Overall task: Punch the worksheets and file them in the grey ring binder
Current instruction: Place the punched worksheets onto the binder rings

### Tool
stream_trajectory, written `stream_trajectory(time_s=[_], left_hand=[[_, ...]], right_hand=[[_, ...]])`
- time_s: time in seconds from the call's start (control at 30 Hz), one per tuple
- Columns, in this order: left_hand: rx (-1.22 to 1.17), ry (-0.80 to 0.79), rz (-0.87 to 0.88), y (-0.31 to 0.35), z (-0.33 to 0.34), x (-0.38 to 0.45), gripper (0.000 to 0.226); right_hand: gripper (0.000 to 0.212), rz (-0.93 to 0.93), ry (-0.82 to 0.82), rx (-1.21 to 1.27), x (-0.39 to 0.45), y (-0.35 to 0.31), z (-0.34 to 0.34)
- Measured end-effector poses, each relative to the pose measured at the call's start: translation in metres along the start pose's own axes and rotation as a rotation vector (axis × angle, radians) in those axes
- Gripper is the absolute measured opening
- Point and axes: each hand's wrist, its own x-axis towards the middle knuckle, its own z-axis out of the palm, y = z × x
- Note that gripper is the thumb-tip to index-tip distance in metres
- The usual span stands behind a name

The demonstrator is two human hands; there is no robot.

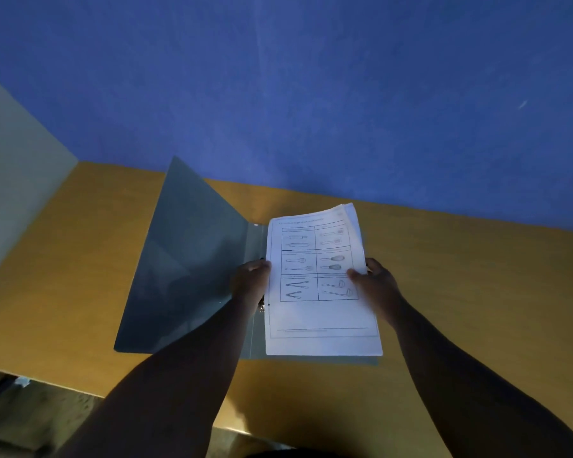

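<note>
Head view. The grey ring binder with smooth, matte board covers [186, 259] lies open on the flat, wood-grain, ochre-yellow tabletop [477, 276]. Its left cover stands tilted up from the spine; the right cover lies flat, and only a thin strip of it shows along the near edge under the paper. A small bright metal part of the ring mechanism [262, 307] shows at the spine, just below my left hand [250, 280].

The stack of white rectangular paper worksheets [321, 319] sits over the right half of the binder, its left edge against the spine. The top sheet carries a printed grid of six cells with line drawings of kitchen utensils. The far corners of the sheets fan slightly and curl upward. One small dark dot, possibly a punched hole, marks the left margin; the picture is too soft to confirm it.

My left hand grips the stack's left edge, fingers curled round it at mid-height. My right hand [376, 285] grips the right edge, thumb lying on the top sheet, fingers wrapped under the paper.

Behind the table stands a blue, finely textured wall [311, 94]; a pale grey panel [14, 176] adjoins it at left.
</note>
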Motion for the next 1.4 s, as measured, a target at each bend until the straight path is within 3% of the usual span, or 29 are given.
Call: stream_trajectory(time_s=[0.53, 0.67, 0.8, 1.03, 1.4], left_hand=[[-0.094, 0.106, -0.142, -0.017, 0.000, 0.015, 0.033], [0.000, 0.121, -0.127, -0.016, 0.002, 0.016, 0.030], [0.099, 0.112, -0.114, -0.016, 0.001, 0.016, 0.037], [-0.007, 0.074, -0.147, -0.012, 0.002, 0.019, 0.043], [0.081, 0.015, -0.166, -0.007, 0.003, 0.013, 0.028]], right_hand=[[0.024, 0.024, 0.035, -0.066, 0.011, 0.006, 0.018], [0.024, 0.028, 0.045, -0.050, 0.012, 0.006, 0.020], [0.024, 0.033, 0.052, -0.036, 0.013, 0.007, 0.022], [0.021, 0.036, 0.074, -0.025, 0.015, 0.009, 0.020], [0.025, 0.028, 0.083, -0.027, 0.016, 0.013, 0.016]])
